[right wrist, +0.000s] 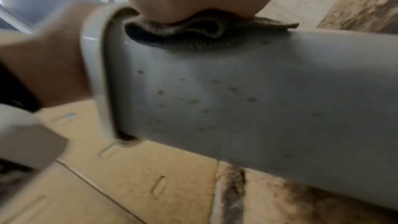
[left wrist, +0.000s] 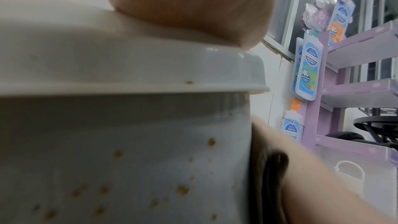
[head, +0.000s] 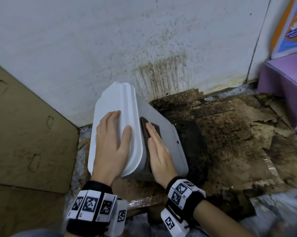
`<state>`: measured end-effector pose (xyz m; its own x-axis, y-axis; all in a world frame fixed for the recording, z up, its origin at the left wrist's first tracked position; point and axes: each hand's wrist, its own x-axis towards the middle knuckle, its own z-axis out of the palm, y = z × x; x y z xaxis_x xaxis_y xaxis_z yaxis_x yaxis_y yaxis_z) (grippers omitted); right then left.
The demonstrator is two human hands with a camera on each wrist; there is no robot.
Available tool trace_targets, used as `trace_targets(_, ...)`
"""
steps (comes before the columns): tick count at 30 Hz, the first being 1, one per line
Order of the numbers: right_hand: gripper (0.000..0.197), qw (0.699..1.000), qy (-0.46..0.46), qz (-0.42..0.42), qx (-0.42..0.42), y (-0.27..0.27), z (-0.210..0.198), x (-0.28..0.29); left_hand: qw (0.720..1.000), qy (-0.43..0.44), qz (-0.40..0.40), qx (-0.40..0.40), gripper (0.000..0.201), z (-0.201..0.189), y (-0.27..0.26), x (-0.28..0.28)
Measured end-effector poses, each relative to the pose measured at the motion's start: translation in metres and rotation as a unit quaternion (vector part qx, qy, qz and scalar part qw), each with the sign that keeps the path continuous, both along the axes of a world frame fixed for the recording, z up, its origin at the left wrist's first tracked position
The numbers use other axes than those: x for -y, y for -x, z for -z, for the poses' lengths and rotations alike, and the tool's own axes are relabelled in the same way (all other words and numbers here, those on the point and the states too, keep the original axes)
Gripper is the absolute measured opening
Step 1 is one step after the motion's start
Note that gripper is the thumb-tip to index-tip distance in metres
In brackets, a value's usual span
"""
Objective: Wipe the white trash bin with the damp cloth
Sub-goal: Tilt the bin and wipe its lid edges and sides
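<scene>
The white trash bin [head: 163, 127] stands tilted on the floor, its white lid [head: 110, 100] toward me. My left hand [head: 112, 139] lies flat on the lid with straight fingers. My right hand [head: 157, 147] presses the dark cloth [head: 145, 129] flat against the bin's right side, just below the lid rim. In the left wrist view the bin wall [left wrist: 129, 159] carries brown specks, with the cloth [left wrist: 271, 176] at its right edge. The right wrist view shows the cloth [right wrist: 183, 35] bunched under my palm on the speckled bin wall [right wrist: 237, 100].
A stained white wall [head: 127, 40] is behind the bin. Flattened cardboard [head: 24, 134] lies to the left. Dirty, torn cardboard [head: 229, 134] covers the floor to the right. A purple display shelf [head: 284, 79] stands at the far right, with product packs [left wrist: 305, 74] hanging beside it.
</scene>
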<state>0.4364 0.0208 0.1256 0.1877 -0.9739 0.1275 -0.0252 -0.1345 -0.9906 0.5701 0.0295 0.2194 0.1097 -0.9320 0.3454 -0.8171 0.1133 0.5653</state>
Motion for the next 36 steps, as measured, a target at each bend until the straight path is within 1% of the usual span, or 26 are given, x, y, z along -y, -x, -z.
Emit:
trace_targets(3, 0.051, 0.999, -0.020, 0.011, -0.037, 0.014, 0.035, 0.006, 1.000, 0.001, 0.003, 0.000, 0.055, 0.000, -0.001, 0.000)
trace_targets(6, 0.056, 0.993, -0.056, 0.010, -0.099, 0.028, 0.074, 0.011, 1.000, -0.001, 0.003, -0.001, 0.054, 0.001, -0.004, 0.000)
trace_targets(8, 0.053, 0.989, -0.082, 0.007, -0.122, 0.035, 0.088, 0.014, 1.000, -0.003, 0.002, -0.001, 0.056, 0.001, -0.006, -0.001)
trace_targets(10, 0.051, 0.984, -0.138, 0.006, -0.117, 0.039, 0.091, 0.017, 1.000, -0.004, 0.002, -0.003, 0.058, 0.001, -0.007, -0.001)
trace_targets(12, 0.053, 0.979, -0.170, 0.004, -0.116, 0.039, 0.091, 0.019, 1.000, -0.003, 0.000, -0.006, 0.059, 0.000, -0.006, -0.001)
trace_targets(16, 0.054, 0.976, -0.188, 0.015, -0.112, 0.035, 0.088, 0.022, 1.000, -0.005, -0.007, 0.002, 0.062, 0.000, -0.006, -0.001)
trace_targets(19, 0.054, 0.973, -0.201, 0.026, -0.110, 0.030, 0.076, 0.019, 1.000, -0.008, -0.010, 0.008, 0.063, 0.000, -0.006, -0.001)
trace_targets(21, 0.055, 0.978, -0.177, 0.020, -0.106, 0.020, 0.056, 0.014, 1.000, -0.006, -0.010, 0.007, 0.062, -0.001, -0.008, -0.002)
trace_targets(23, 0.061, 0.988, -0.132, -0.003, -0.086, 0.007, 0.025, 0.009, 1.000, -0.003, -0.011, 0.009, 0.061, 0.000, -0.010, -0.001)
trace_targets(25, 0.058, 0.993, -0.080, -0.031, -0.075, -0.005, 0.001, 0.004, 1.000, -0.002, -0.009, 0.012, 0.062, 0.001, -0.011, -0.002)
trace_targets(27, 0.054, 0.995, -0.035, -0.043, -0.087, -0.010, -0.008, 0.003, 1.000, -0.002, -0.005, 0.008, 0.062, 0.000, -0.011, -0.002)
trace_targets(29, 0.053, 0.995, -0.002, -0.039, -0.089, -0.006, -0.003, 0.003, 1.000, -0.004, -0.004, 0.009, 0.061, 0.001, -0.011, -0.002)
trace_targets(33, 0.054, 0.993, 0.068, -0.031, -0.092, 0.011, 0.026, 0.005, 1.000, -0.002, 0.000, 0.013, 0.057, 0.001, -0.008, -0.002)
trace_targets(35, 0.054, 0.991, 0.072, -0.022, -0.106, 0.018, 0.046, 0.007, 1.000, -0.001, 0.002, 0.012, 0.057, 0.001, -0.009, -0.002)
trace_targets(36, 0.055, 0.992, 0.058, -0.014, -0.113, 0.021, 0.056, 0.007, 1.000, -0.001, 0.002, 0.008, 0.057, 0.001, -0.010, -0.002)
